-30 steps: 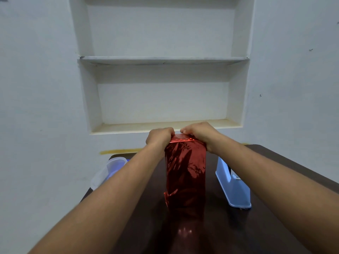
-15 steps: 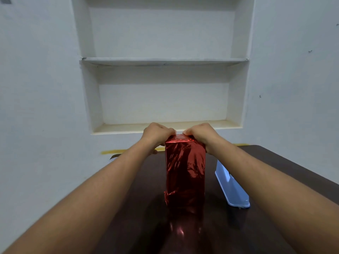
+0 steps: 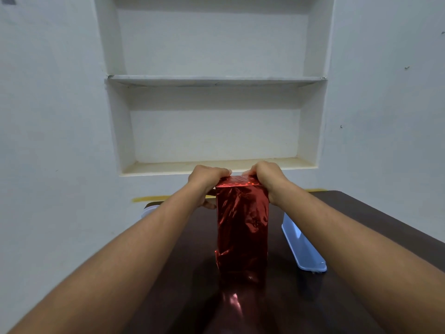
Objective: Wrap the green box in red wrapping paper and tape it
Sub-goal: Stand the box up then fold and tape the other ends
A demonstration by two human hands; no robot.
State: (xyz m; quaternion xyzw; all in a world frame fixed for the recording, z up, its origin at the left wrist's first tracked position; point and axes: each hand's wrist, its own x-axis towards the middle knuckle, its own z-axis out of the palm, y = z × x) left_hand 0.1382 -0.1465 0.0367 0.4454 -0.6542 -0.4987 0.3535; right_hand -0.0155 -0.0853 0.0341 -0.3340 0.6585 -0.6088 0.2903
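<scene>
The box stands upright on the dark table [image 3: 349,297], fully covered in shiny red wrapping paper [image 3: 242,227]; no green shows. My left hand [image 3: 208,180] grips the top left corner, fingers curled over the top edge and thumb down the left side. My right hand [image 3: 266,178] grips the top right corner the same way. Between the two hands the folded top face of the paper shows. Loose crumpled paper sits at the box's lower left edge. No tape is in view.
A pale blue plastic container [image 3: 303,244] lies on the table right of the box. Part of a translucent tub [image 3: 149,209] shows behind my left forearm. A white wall niche with shelves [image 3: 216,79] rises behind the table.
My hands have shifted slightly outward on the box's top, uncovering more of the folded top face. The left thumb now shows along the left side. The view has tilted a little.
</scene>
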